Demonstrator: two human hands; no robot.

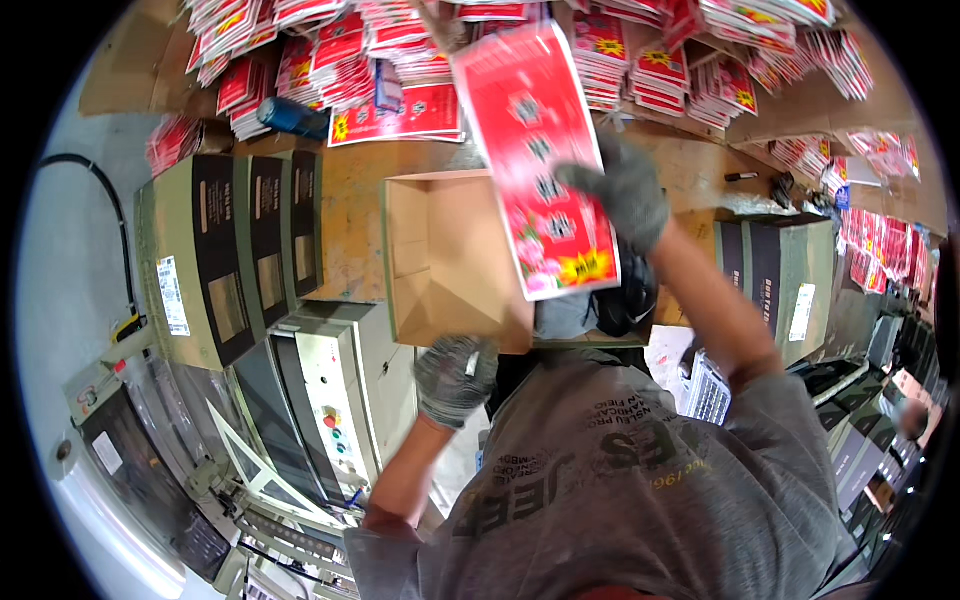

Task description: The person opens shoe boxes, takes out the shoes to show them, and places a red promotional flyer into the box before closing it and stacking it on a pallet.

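Right hand (632,195): blurred, some fingers hidden around red packet (535,150). Packet's small print smeared; packet covers part of open box (435,250). Black thing (630,300), tabletop's (350,210) near edge: partly hidden, kind unclear. Far-edge packet stacks (340,60): cut off above.

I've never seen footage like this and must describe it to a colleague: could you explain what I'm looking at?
It is one picture, from a camera on a person's head, looking down; the wide lens bends straight edges. There is no robot here: both gloved hands are the wearer's own.

The right hand holds a red packet, slightly blurred, its thumb across the front. The left hand is at the near edge of an open box on the table.

Beyond are stacks of red packets and a blue cylinder. Olive-and-black boxes stand to the left, with more to the right.
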